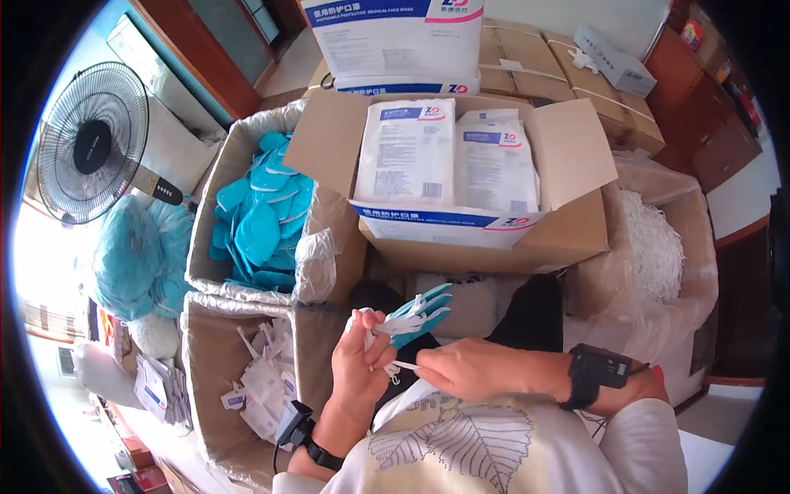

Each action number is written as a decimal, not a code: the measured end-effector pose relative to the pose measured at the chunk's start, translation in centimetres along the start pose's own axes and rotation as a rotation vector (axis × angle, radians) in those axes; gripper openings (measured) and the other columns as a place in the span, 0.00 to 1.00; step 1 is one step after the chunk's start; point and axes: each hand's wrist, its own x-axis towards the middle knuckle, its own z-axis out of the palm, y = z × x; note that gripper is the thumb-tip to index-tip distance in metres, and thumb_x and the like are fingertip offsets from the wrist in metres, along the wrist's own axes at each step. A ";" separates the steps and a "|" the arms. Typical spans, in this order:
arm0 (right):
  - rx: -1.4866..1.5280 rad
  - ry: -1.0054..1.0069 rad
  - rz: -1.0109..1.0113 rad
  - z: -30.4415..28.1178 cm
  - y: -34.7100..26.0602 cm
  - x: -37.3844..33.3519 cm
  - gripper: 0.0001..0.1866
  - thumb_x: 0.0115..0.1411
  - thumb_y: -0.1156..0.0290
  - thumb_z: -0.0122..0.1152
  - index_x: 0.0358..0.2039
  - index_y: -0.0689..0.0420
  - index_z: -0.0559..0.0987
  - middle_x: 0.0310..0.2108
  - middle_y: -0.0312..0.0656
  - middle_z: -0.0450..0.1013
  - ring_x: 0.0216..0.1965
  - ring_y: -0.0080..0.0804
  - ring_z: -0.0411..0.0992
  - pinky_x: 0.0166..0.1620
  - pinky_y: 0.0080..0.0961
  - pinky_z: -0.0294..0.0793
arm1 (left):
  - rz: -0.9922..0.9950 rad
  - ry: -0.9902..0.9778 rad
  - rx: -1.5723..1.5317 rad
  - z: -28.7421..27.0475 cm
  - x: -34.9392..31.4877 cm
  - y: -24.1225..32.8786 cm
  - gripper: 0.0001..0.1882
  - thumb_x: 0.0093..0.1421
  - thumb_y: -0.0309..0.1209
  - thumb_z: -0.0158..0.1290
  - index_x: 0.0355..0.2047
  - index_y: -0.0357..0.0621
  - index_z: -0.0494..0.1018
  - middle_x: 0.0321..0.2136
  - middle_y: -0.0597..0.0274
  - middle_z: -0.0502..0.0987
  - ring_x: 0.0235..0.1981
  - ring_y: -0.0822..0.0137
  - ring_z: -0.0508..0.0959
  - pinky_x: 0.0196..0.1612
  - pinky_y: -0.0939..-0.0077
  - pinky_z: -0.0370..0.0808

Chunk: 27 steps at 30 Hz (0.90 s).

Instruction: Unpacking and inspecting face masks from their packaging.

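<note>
In front of my body, my left hand (355,366) is closed around a small fanned stack of teal face masks (424,317), with their white ear loops gathered in its fingers. My right hand (473,368) pinches the end of a white strap (405,365), which runs taut to my left fist. Whether the strap belongs to the masks or is a separate tie cannot be made out. Beyond my hands, an open carton (568,226) bears a white printed box (448,222) with several white mask packets (407,156) standing in it.
At left, a lined bin holds teal masks (259,226), and another holds white paper packets (267,387). A bin of white straps (650,247) stands at right. A fan (93,144) and bagged teal masks (132,259) are far left. Stacked cartons (527,62) line the back.
</note>
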 end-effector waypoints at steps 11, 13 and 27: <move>-0.078 0.045 0.080 -1.3 -1.6 -2.5 0.11 0.59 0.66 0.43 0.26 0.61 0.65 0.19 0.50 0.68 0.23 0.50 0.68 0.25 0.40 0.67 | 0.032 -0.002 0.065 2.0 0.3 -0.5 0.13 0.63 0.39 0.37 0.26 0.48 0.64 0.31 0.68 0.63 0.13 0.83 0.51 0.15 0.89 0.50; -0.085 0.043 0.111 -1.2 -1.7 -2.6 0.11 0.59 0.66 0.44 0.27 0.61 0.66 0.19 0.49 0.67 0.24 0.51 0.68 0.26 0.40 0.67 | 0.055 0.014 0.062 2.4 0.2 -0.4 0.13 0.63 0.39 0.37 0.26 0.48 0.64 0.31 0.69 0.63 0.13 0.82 0.51 0.15 0.89 0.50; 0.729 0.128 0.339 -4.2 1.6 -1.7 0.10 0.59 0.67 0.44 0.25 0.58 0.71 0.21 0.34 0.67 0.20 0.17 0.62 0.25 0.14 0.64 | 0.220 -0.086 -0.100 -0.2 2.0 2.1 0.10 0.62 0.37 0.41 0.28 0.46 0.64 0.33 0.68 0.66 0.14 0.83 0.53 0.16 0.90 0.53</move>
